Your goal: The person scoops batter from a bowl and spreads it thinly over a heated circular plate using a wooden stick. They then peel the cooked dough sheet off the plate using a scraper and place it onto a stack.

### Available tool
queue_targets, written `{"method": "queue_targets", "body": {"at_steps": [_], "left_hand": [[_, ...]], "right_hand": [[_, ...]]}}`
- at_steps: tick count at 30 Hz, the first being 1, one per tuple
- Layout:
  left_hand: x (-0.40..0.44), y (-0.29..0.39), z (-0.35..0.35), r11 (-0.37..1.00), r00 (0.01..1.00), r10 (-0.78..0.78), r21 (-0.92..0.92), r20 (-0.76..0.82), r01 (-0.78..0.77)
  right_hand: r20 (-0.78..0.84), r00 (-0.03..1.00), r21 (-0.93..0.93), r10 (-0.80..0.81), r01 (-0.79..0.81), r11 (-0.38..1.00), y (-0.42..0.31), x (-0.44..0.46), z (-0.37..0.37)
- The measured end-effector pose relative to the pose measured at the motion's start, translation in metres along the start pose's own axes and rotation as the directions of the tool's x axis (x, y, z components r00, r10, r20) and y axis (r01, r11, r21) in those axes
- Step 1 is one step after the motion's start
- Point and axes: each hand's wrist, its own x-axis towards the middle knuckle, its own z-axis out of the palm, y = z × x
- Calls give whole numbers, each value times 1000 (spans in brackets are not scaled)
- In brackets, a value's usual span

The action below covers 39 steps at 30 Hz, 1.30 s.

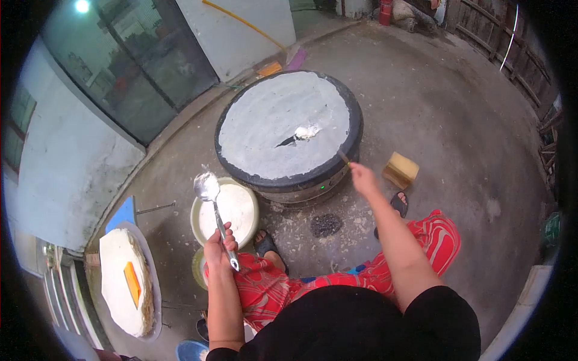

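My left hand (220,242) is closed around the handle of a metal ladle (208,188), whose bowl is smeared with white batter. The ladle is held over the rim of a pale basin (195,219) filled with white batter (238,210). On a round black griddle (355,120) lies a wide, thin crepe (271,114). Near its middle the crepe is torn, with dark griddle showing and a white lump of batter (307,132) beside the tear. My right hand (363,179) grips a small scraper (344,158), its blade at the griddle's near right edge.
At left, a stack of finished crepes (117,283) rests on a round board, with an orange scraper (132,284) on top. A yellowish block (401,170) lies on the concrete floor right of the griddle. A blue basin (191,350) sits at the bottom.
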Motion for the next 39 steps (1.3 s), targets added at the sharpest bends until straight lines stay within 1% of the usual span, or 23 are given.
{"method": "queue_targets", "body": {"at_steps": [2,6,7,8,9,10,13,14,17,19,20,22,24,26,28,30,31,33,34,36,37,38,39], "left_hand": [[-1,1,-1,998,999,-26,51,40,24],[-12,1,2,995,996,-41,92,76,34],[-17,0,4,988,997,-22,153,73,11],[-23,-2,6,977,997,-2,212,71,-13],[-26,-4,8,974,997,-1,227,77,-16],[-27,-6,9,974,997,-1,225,73,-16],[-30,-14,22,962,994,7,270,105,-36],[-29,-18,26,963,994,7,269,105,-35],[-27,-24,36,946,992,-20,323,122,-21],[-27,-26,40,927,993,-28,374,115,-17],[-26,-28,41,916,993,-36,401,110,-11],[-21,-32,43,900,993,-24,434,119,-31],[-11,-39,49,869,992,-20,492,128,-46],[-1,-49,60,813,998,8,580,68,-46],[17,-57,60,794,997,-10,607,76,-38],[32,-62,66,719,994,26,689,102,-89],[39,-65,69,722,994,29,686,103,-92],[51,-71,75,616,995,70,781,77,-104],[57,-76,78,619,995,71,779,74,-103],[70,-86,84,549,975,199,812,104,-199],[78,-90,85,511,979,185,843,83,-168],[78,-92,87,510,979,186,844,81,-167],[78,-93,90,572,987,156,812,31,-116]], "right_hand": [[96,995,-109,-9,19,994,-33,-20,8],[196,980,-107,-34,55,993,-33,-24,2],[175,975,52,140,-151,987,-31,-25,-7],[184,933,209,308,-343,916,-26,-25,-16],[34,971,211,237,-239,948,-9,-23,-13],[37,971,209,237,-240,948,5,-27,0],[21,1000,135,20,-23,991,7,-51,43],[92,996,-35,13,-10,999,-24,-58,38],[115,993,2,30,-31,1000,-45,-56,42],[83,995,91,-53,45,995,-38,-52,35],[85,995,91,-58,51,995,-34,-51,33],[-21,997,74,76,-74,995,-24,-56,36],[54,998,22,20,-21,1000,-33,-71,54],[146,988,14,53,-55,998,-58,-75,58],[153,988,76,31,-43,996,-64,-74,54],[157,988,136,3,-24,990,-63,-70,54],[122,992,132,15,-31,991,-55,-68,54],[49,999,117,22,-28,993,-42,-68,60],[53,998,115,20,-25,993,-36,-71,66],[36,999,-6,-4,4,1000,-49,-79,73],[161,984,17,80,-84,996,-61,-84,75],[179,984,70,22,-35,997,-69,-85,83],[228,972,144,59,-94,985,-75,-84,84]]}}
